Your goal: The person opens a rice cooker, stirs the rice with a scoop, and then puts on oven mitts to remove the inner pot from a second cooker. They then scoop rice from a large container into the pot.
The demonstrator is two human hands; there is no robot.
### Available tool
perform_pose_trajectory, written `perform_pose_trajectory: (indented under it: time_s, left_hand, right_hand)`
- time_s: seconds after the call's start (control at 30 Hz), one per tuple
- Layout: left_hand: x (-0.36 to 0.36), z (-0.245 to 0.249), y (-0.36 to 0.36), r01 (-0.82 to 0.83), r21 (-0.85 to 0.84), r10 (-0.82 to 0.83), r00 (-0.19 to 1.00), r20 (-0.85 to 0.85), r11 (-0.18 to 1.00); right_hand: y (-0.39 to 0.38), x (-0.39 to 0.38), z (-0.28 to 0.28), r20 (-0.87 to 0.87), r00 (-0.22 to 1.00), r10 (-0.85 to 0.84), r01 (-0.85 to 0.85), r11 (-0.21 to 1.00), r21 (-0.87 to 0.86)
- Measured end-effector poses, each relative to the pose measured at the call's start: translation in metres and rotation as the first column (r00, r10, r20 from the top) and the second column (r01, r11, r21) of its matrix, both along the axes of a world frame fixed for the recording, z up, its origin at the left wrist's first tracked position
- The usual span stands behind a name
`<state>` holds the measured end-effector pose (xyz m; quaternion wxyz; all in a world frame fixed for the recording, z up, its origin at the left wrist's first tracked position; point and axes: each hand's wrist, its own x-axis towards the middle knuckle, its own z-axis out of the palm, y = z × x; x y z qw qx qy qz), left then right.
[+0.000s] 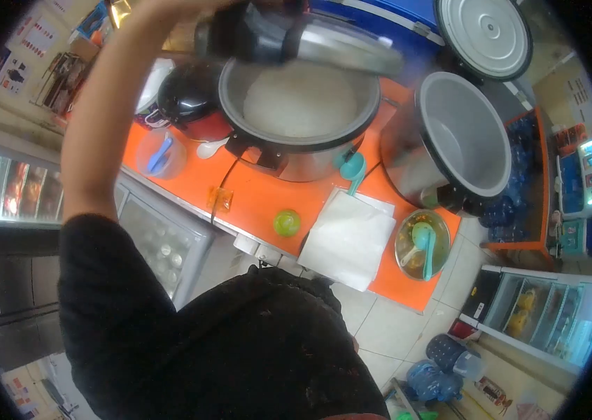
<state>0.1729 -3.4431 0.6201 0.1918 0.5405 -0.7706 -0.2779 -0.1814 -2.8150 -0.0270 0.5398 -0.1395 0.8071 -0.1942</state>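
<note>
My left arm reaches up across the left side, and my left hand is cut off at the top edge, its fingers hidden. It is at a blurred black-and-silver lid, tilted above a large rice cooker, and appears to hold it. White rice fills much of the pot. My right hand is out of view. Beside the cooker, a teal ladle hangs near the pot's front, close to white paper sheets.
A second large cooker pot stands right, its round lid raised behind. On the orange table are a metal bowl with spoons, a green round item, a clear tub and a smaller red-black cooker.
</note>
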Motion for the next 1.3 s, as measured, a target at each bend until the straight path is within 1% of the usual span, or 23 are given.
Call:
perform_pose_trajectory:
  time_s: [0.13,0.2,0.23,0.3,0.43,0.53,0.67,0.73,0.8,0.83,0.87,0.9,0.93,0.97,1.0,1.03,1.07,1.13,1.17,1.2,1.23,1.27,1.3]
  left_hand:
    - [0.045,-0.114,0.017,0.083,-0.229,-0.104,0.991,-0.082,0.970]
    - [0.047,-0.155,0.038,0.030,-0.169,-0.064,0.978,-0.199,0.985]
    - [0.044,-0.162,0.052,0.035,-0.168,-0.069,0.977,-0.201,0.985]
    - [0.038,-0.173,0.072,-0.101,0.026,0.104,0.978,-0.180,0.995]
    - [0.043,-0.193,0.075,-0.112,-0.081,0.099,0.984,-0.146,0.990]
    - [0.039,-0.195,0.086,-0.135,-0.138,0.132,0.991,-0.026,0.981]
    - [0.032,-0.210,0.092,-0.156,-0.325,0.169,0.986,0.012,0.933]
    - [0.035,-0.221,0.087,-0.139,-0.389,0.124,0.990,-0.064,0.911]
    - [0.027,-0.212,0.087,-0.196,-0.341,0.190,0.980,-0.052,0.919]
    - [0.023,-0.214,0.092,-0.240,-0.337,0.228,0.971,-0.073,0.910]
    - [0.020,-0.216,0.099,-0.288,-0.336,0.270,0.958,-0.100,0.897]
    - [0.021,-0.222,0.104,-0.317,-0.342,0.301,0.948,-0.102,0.884]
    - [0.020,-0.230,0.106,-0.320,-0.370,0.275,0.946,-0.169,0.872]
    - [0.017,-0.236,0.106,-0.318,-0.401,0.239,0.942,-0.234,0.859]
    - [0.014,-0.237,0.106,-0.338,-0.411,0.259,0.936,-0.237,0.847]
    - [0.010,-0.242,0.112,-0.373,-0.416,0.299,0.925,-0.234,0.830]
    - [0.009,-0.241,0.115,-0.399,-0.431,0.333,0.916,-0.223,0.809]
    - [0.004,-0.240,0.117,-0.436,-0.427,0.409,0.899,-0.159,0.792]
    - [0.009,-0.252,0.112,-0.388,-0.519,0.337,0.921,-0.193,0.762]
    - [0.011,-0.259,0.110,-0.410,-0.517,0.334,0.912,-0.237,0.752]
    - [0.013,-0.266,0.108,-0.333,-0.709,0.374,0.921,-0.104,0.622]
    - [-0.004,-0.255,0.132,-0.346,-0.743,0.374,0.917,-0.138,0.573]
    - [-0.017,-0.247,0.155,-0.337,-0.816,0.320,0.926,-0.198,0.469]
  right_hand:
    - [-0.011,-0.020,-0.008,-0.055,0.998,0.014,-0.013,1.000,0.027]
    - [-0.018,-0.037,-0.014,0.029,0.998,-0.050,0.050,0.999,0.007]
    - [-0.023,-0.041,-0.012,0.056,0.996,-0.072,0.072,0.997,0.001]
    - [-0.047,-0.046,0.005,0.076,0.920,-0.385,0.379,0.922,0.076]
    - [-0.060,-0.043,0.018,0.028,0.943,-0.331,0.331,0.944,0.005]
    - [-0.056,-0.030,0.022,0.056,0.952,-0.302,0.302,0.953,0.015]
    - [-0.031,-0.032,0.004,0.085,0.973,-0.216,0.215,0.976,0.015]
    - [-0.018,-0.043,-0.004,0.080,0.991,-0.111,0.115,0.992,-0.053]
    - [-0.014,-0.055,-0.007,0.096,0.995,0.015,-0.004,0.993,-0.118]
    - [-0.012,-0.056,0.011,-0.067,0.930,0.362,-0.368,0.913,-0.175]
    - [-0.010,-0.060,0.035,-0.242,0.723,0.647,-0.689,0.704,-0.175]
    - [-0.008,-0.074,0.046,-0.296,0.626,0.721,-0.776,0.615,-0.141]
    - [-0.001,-0.091,0.036,-0.256,0.667,0.700,-0.742,0.654,-0.144]
    - [0.004,-0.106,0.023,-0.098,0.824,0.558,-0.567,0.811,-0.146]
    - [0.009,-0.126,0.005,0.094,0.963,0.252,-0.245,0.967,-0.075]
    - [0.018,-0.148,-0.012,0.166,0.984,0.062,-0.064,0.998,0.006]
    - [0.031,-0.174,-0.034,0.222,0.975,-0.019,0.017,1.000,0.010]
    - [0.043,-0.218,-0.067,0.118,0.987,0.111,-0.115,0.993,0.027]
    - [0.057,-0.244,-0.093,0.127,0.982,0.139,-0.142,0.990,0.019]
    - [0.068,-0.273,-0.121,0.258,0.960,0.105,-0.116,0.993,0.027]
    - [0.068,-0.300,-0.134,0.376,0.923,0.081,-0.100,0.994,0.033]
    - [0.064,-0.306,-0.131,0.301,0.937,0.180,-0.210,0.975,0.071]
    - [0.067,-0.313,-0.134,0.340,0.938,0.058,-0.055,0.998,-0.021]
